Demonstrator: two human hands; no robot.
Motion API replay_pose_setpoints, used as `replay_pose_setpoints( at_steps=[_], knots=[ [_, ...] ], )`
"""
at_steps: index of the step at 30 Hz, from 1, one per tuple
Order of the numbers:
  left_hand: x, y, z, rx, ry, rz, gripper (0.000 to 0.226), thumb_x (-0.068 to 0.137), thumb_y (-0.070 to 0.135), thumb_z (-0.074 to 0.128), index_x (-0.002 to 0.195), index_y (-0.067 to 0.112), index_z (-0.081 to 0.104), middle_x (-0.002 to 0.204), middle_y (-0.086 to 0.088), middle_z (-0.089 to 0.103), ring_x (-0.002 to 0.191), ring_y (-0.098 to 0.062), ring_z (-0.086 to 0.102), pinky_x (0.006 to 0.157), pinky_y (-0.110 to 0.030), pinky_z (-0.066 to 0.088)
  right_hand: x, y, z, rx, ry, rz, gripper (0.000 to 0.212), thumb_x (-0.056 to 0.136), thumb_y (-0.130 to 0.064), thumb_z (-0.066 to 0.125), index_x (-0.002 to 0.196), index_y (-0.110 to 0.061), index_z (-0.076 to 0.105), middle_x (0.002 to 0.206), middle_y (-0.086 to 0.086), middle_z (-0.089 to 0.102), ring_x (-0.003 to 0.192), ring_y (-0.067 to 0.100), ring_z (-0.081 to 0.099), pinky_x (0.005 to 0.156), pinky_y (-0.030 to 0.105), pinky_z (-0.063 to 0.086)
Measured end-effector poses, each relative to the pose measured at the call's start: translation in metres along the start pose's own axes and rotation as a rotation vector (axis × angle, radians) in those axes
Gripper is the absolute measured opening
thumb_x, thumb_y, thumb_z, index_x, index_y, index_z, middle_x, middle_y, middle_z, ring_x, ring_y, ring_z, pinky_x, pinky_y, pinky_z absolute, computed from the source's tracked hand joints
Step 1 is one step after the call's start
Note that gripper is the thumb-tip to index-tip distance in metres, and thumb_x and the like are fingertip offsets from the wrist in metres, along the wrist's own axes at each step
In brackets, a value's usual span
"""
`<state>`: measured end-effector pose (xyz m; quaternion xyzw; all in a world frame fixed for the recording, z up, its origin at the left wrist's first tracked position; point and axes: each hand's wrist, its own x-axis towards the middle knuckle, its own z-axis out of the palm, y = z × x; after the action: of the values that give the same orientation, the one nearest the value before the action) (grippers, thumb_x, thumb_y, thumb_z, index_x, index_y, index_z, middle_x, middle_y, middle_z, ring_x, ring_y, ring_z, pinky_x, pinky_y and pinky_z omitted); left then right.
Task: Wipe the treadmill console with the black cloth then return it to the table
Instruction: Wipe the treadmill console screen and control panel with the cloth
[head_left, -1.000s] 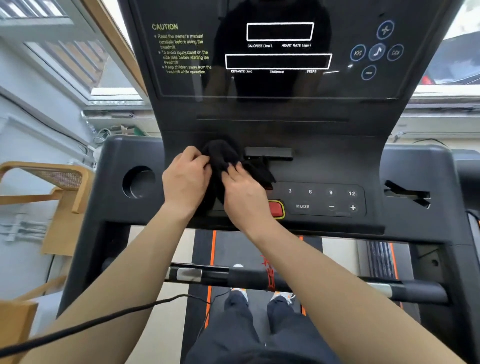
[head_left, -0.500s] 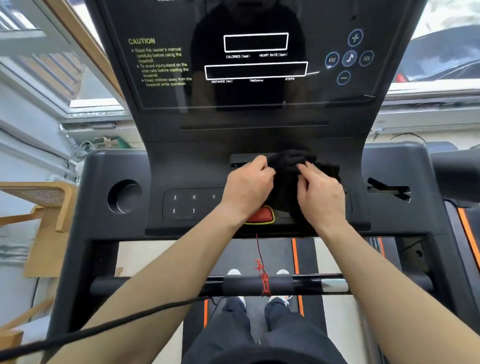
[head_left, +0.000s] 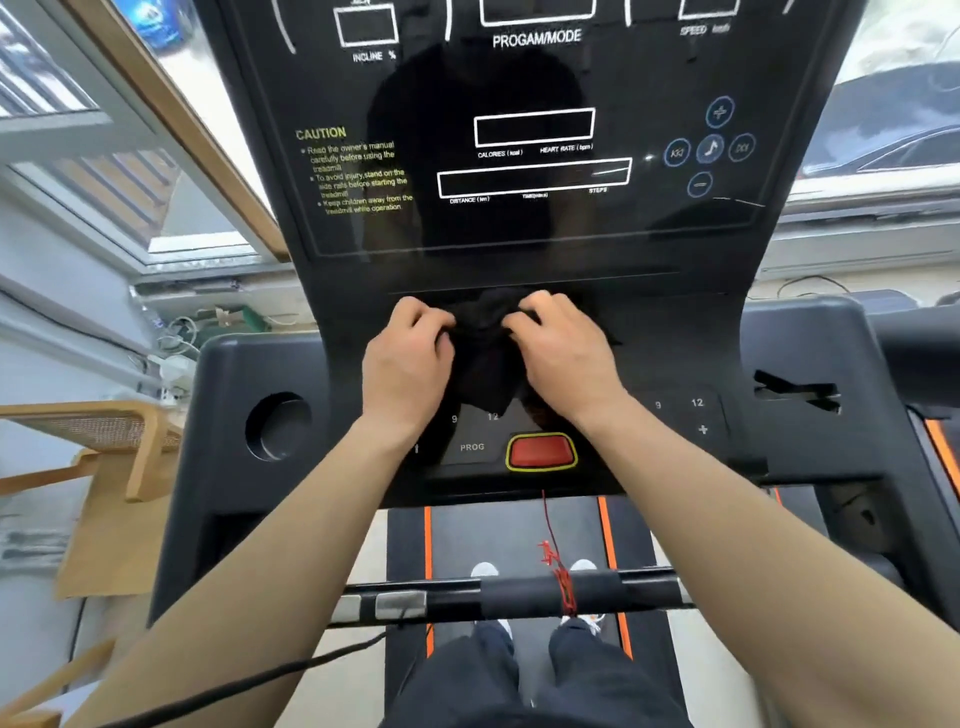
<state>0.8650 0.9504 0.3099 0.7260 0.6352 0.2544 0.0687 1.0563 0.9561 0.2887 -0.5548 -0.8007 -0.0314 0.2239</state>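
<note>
Daylight from windows at 10 and 2 o'clock falls on a black treadmill console (head_left: 530, 270), its dark screen at 12 o'clock. Both hands clutch the black cloth (head_left: 488, 358) bunched between them on the sloped panel below the screen: the left hand (head_left: 410, 358) grips its left side, the right hand (head_left: 563, 353) its right. To wipe well, spread the cloth flatter, press evenly, and steer above the red button (head_left: 542, 451) at 6 o'clock. No table shows.

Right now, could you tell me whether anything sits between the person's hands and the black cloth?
Nothing visible does. The left hand and right hand both grip the bunched black cloth directly, pressing it against the console above the red button.
</note>
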Motion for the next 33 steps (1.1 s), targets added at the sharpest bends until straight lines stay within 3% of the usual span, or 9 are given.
replay_pose_setpoints(
  at_steps=[2, 6, 9, 12, 15, 20, 24, 30, 33],
  knots=[
    [0.01, 0.029, 0.014, -0.096, -0.004, 0.145, 0.013, 0.089, 0.01, 0.067, 0.099, 0.012, 0.075, 0.1, -0.002, 0.066, 0.074, -0.023, 0.066, 0.064, -0.034, 0.053, -0.021, 0.036, -0.016, -0.015, 0.047, 0.232, 0.014, 0.089, -0.01, 0.068, 0.102, -0.01, 0.073, 0.104, 0.009, 0.065, 0.091, 0.032, 0.061, 0.064, 0.038, 0.052],
    [0.012, 0.095, 0.041, -0.199, -0.018, 0.366, 0.014, 0.087, 0.006, 0.066, 0.097, 0.013, 0.074, 0.098, -0.001, 0.072, 0.08, -0.025, 0.069, 0.064, -0.04, 0.057, -0.053, 0.072, -0.059, 0.009, 0.139, 0.578, 0.021, 0.095, -0.013, 0.06, 0.111, -0.008, 0.074, 0.11, 0.012, 0.064, 0.101, 0.035, 0.061, 0.086, 0.038, 0.049],
    [0.026, 0.12, 0.039, -0.216, 0.109, 0.399, 0.022, 0.083, -0.002, 0.062, 0.096, 0.013, 0.073, 0.094, -0.001, 0.07, 0.078, -0.024, 0.064, 0.057, -0.039, 0.053, -0.031, 0.073, -0.081, 0.036, 0.36, 0.618, 0.026, 0.098, -0.013, 0.057, 0.118, -0.006, 0.071, 0.116, 0.015, 0.062, 0.107, 0.03, 0.057, 0.095, 0.032, 0.044],
    [0.049, 0.105, 0.027, -0.001, 0.225, 0.444, 0.021, 0.087, 0.008, 0.059, 0.089, 0.019, 0.077, 0.089, 0.0, 0.069, 0.073, -0.027, 0.058, 0.059, -0.039, 0.043, 0.005, 0.069, -0.073, 0.014, 0.296, 0.627, 0.027, 0.098, -0.015, 0.055, 0.117, -0.005, 0.072, 0.116, 0.014, 0.064, 0.11, 0.033, 0.055, 0.095, 0.039, 0.047],
    [0.052, 0.064, 0.015, 0.196, 0.214, 0.405, 0.02, 0.089, 0.015, 0.059, 0.082, 0.022, 0.077, 0.086, 0.001, 0.069, 0.072, -0.028, 0.058, 0.063, -0.039, 0.037, 0.023, 0.04, -0.05, -0.067, 0.233, 0.54, 0.018, 0.09, -0.01, 0.059, 0.099, -0.005, 0.074, 0.098, 0.016, 0.068, 0.092, 0.039, 0.058, 0.077, 0.046, 0.052],
    [0.03, -0.016, -0.029, 0.261, 0.138, 0.084, 0.025, 0.085, 0.005, 0.057, 0.098, 0.016, 0.076, 0.094, -0.007, 0.071, 0.085, -0.033, 0.06, 0.07, -0.04, 0.041, 0.047, -0.055, -0.011, 0.036, 0.149, 0.311, 0.018, 0.079, 0.001, 0.07, 0.094, -0.007, 0.075, 0.091, 0.009, 0.07, 0.085, 0.033, 0.061, 0.068, 0.041, 0.056],
    [-0.007, -0.054, -0.068, 0.281, 0.073, -0.176, 0.015, 0.079, 0.004, 0.057, 0.082, 0.01, 0.07, 0.082, -0.012, 0.067, 0.084, -0.036, 0.056, 0.066, -0.044, 0.045, 0.064, -0.125, -0.015, 0.375, -0.069, 0.086, 0.021, 0.092, -0.008, 0.063, 0.108, -0.011, 0.076, 0.105, 0.005, 0.073, 0.1, 0.027, 0.063, 0.084, 0.039, 0.055],
    [-0.088, -0.044, -0.09, -0.222, -0.018, -0.506, 0.019, 0.082, 0.005, 0.057, 0.069, 0.019, 0.053, 0.067, 0.005, 0.055, 0.068, -0.016, 0.05, 0.062, -0.025, 0.037, -0.006, -0.159, -0.031, 0.956, -0.323, 0.432, 0.013, 0.088, -0.016, 0.067, 0.099, -0.018, 0.075, 0.099, -0.005, 0.072, 0.097, 0.013, 0.066, 0.089, 0.031, 0.053],
    [-0.121, -0.023, -0.093, -0.659, -0.077, -0.734, 0.007, 0.078, 0.018, 0.059, 0.071, 0.02, 0.059, 0.071, 0.005, 0.059, 0.074, -0.016, 0.053, 0.072, -0.028, 0.042, -0.045, -0.143, -0.042, 1.26, -0.513, 0.558, 0.015, 0.086, -0.007, 0.074, 0.094, -0.019, 0.071, 0.095, 0.006, 0.073, 0.082, 0.013, 0.068, 0.075, 0.032, 0.057]
  ],
)
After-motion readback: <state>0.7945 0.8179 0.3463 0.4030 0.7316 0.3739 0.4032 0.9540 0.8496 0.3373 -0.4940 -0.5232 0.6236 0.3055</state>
